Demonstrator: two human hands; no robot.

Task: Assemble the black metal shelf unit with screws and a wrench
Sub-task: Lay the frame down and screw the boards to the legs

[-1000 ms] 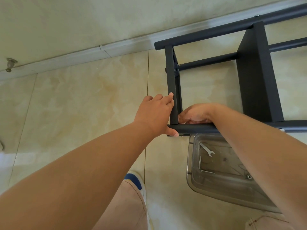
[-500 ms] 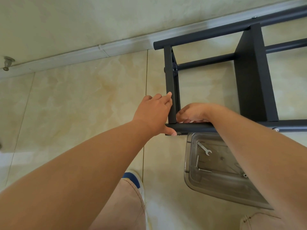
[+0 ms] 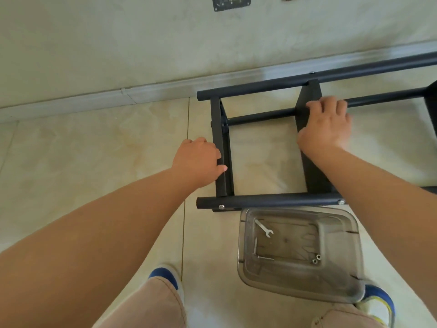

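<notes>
The black metal tube-and-panel shelf unit (image 3: pixel 267 201) lies on its side on the tiled floor, the left hand (image 3: pixel 197 162) gripping its end panel and the right hand (image 3: pixel 325 124) clasping the next shelf panel, likely to steady or shift it, beside the clear plastic tray (image 3: pixel 350 287) keeping the small silver wrench (image 3: pixel 264 228) handy.

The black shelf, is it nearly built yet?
Partly. Two screws already sit in the near bar of the black shelf frame, joining its panels. The left hand grips the end panel and the right hand holds the next one. The wrench, some bolts and nuts lie unused in the clear tub, so probably more fastening remains.
</notes>
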